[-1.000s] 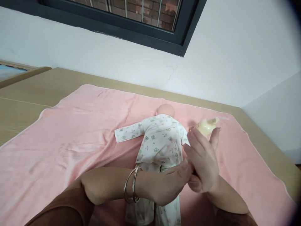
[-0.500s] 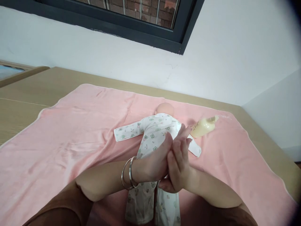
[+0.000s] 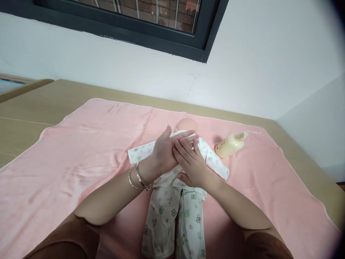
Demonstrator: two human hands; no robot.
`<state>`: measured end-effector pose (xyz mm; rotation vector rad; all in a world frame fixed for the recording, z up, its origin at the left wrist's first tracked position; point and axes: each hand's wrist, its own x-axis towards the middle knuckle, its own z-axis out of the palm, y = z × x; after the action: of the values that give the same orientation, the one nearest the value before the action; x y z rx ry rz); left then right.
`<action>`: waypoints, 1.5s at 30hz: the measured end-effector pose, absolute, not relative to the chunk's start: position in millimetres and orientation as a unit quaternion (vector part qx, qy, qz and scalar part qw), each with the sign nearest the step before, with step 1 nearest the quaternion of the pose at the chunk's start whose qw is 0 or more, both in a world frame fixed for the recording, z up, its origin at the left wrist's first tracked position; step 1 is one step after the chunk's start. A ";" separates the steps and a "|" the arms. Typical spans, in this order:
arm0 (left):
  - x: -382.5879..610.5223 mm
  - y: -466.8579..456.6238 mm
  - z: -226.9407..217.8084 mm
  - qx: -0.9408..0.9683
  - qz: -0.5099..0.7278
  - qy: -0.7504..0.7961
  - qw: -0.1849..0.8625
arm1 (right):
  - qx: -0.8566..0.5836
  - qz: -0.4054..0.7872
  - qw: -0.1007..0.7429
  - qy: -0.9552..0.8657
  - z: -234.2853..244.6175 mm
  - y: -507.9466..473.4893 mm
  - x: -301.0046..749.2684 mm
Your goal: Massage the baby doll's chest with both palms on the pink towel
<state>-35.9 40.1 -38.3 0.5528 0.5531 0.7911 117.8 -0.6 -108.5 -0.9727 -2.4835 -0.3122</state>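
My left hand (image 3: 167, 149), palm turned up and fingers stretched out, is held above a baby doll. Across its palm and fingers lies my right hand (image 3: 192, 160), palm down with the fingers extended. Neither hand holds an object. Beneath them the doll (image 3: 187, 125) lies on its back or front, which I cannot tell; only its smooth round head shows. It wears a white printed top (image 3: 212, 158) and matching trousers (image 3: 161, 219). Its chest is partly hidden behind my hands. A pale yellow pump bottle (image 3: 231, 145) stands to the right of the doll.
A pink blanket (image 3: 81, 154) with some creases is spread over a wooden table (image 3: 72, 90). Behind the table are a white wall (image 3: 161, 77) and a dark window frame (image 3: 201, 48). A wood-edged piece (image 3: 29, 86) borders the table at the far left.
My hands have moved up and left toward the doll's head. They were pressed together with palms facing; now the right lies flat over the upturned left. The doll and bottle stay put.
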 end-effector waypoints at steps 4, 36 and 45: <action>-31.1 72.7 -75.3 0.411 0.497 0.342 0.683 | -0.406 -0.068 0.182 -0.893 -113.1 7.7 116.3; -23.0 77.5 -140.6 0.644 0.527 0.455 0.317 | -0.584 -0.054 0.123 -0.801 -113.1 -1.7 105.2; -22.0 78.4 -146.1 0.671 0.537 0.435 0.269 | -0.558 0.039 0.102 -0.823 -106.5 35.9 130.1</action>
<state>-22.0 78.4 -146.1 1.8091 1.1717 1.4469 130.1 35.9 -106.5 -1.6462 -2.4299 0.1158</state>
